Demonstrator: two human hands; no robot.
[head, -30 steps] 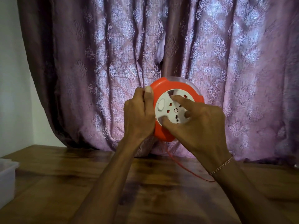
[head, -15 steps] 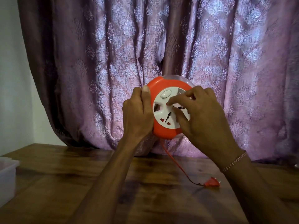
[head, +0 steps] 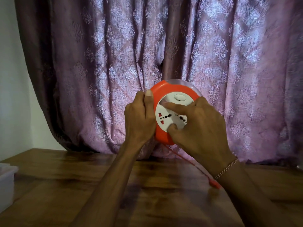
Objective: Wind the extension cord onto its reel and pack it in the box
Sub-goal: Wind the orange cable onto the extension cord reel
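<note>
Orange reel (head: 164,135) sits upright above the table (head: 65,185), my left hand (head: 139,122) clamping its rim, right hand (head: 196,128) fingers gripping the white dial. Cord (head: 188,163) partly hidden behind my wrist; blurred plug (head: 215,184) has slid nearer since before.

reel (head: 165,90): round, orange rim, white socket face, held upright above the table
cord (head: 188,163): thin orange, hanging from the reel's underside
plug (head: 215,184): orange, at the cord's end, right
</note>
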